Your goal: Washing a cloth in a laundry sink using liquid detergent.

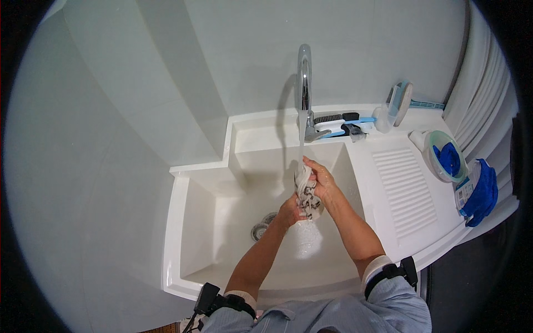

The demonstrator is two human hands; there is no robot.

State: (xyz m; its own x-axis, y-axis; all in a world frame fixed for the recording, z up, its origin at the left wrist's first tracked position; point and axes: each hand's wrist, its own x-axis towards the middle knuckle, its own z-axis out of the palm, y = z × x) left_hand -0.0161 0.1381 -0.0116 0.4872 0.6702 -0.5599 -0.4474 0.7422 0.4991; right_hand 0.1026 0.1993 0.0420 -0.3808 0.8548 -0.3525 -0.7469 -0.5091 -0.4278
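Both my hands grip a wet, bunched white cloth with a dark pattern, above the basin of a white sink. My left hand holds its lower left side. Higher up, my right hand closes on the right side of the cloth, fingertips near the falling water. A stream of water runs from the chrome faucet onto the cloth, and splashes show on the basin floor below. The cloth's far side and parts of my fingers are hidden.
Several brushes lie on the ledge beside the faucet. A ribbed washboard is moulded into the right-hand counter. Farther right are a pale green bowl with a blue cloth inside and a blue item in packaging. A drain sits in the basin floor.
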